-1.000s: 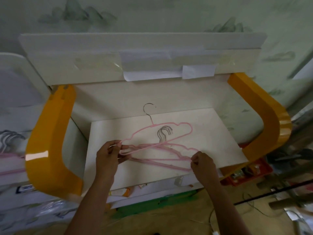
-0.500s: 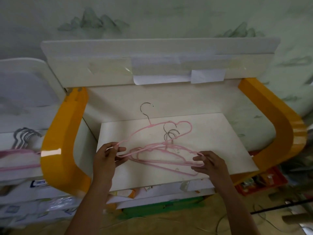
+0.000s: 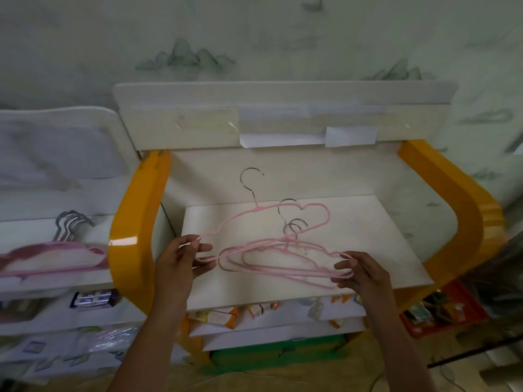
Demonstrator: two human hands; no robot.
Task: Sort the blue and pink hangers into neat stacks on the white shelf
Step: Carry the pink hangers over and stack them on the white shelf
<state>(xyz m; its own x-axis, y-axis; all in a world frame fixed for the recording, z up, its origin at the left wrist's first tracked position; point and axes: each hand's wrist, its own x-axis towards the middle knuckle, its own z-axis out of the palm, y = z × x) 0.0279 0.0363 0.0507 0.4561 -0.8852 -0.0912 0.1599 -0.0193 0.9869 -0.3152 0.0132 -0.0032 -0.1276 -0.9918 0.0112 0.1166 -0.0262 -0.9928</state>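
Several pink wire hangers with metal hooks lie over the white shelf (image 3: pixel 368 222). The top pink hanger (image 3: pixel 317 210) is raised at its left end, where my left hand (image 3: pixel 181 258) pinches it. Beneath it, the other pink hangers (image 3: pixel 283 267) overlap loosely, their hooks near the shelf's middle. My right hand (image 3: pixel 359 270) pinches the right ends of these lower hangers near the shelf's front edge. No blue hanger is in view.
Yellow curved side panels (image 3: pixel 133 236) frame the shelf left and right. A stack of pink hangers (image 3: pixel 56 256) with grey hooks rests on a white shelf at far left. Small boxes (image 3: pixel 226 315) sit under the shelf. A red tray (image 3: pixel 441 312) lies at lower right.
The view has shifted, so the shelf sits further right in frame. My right hand has opened from a fist and moved right to pinch the hanger ends. The left hand keeps its hold.
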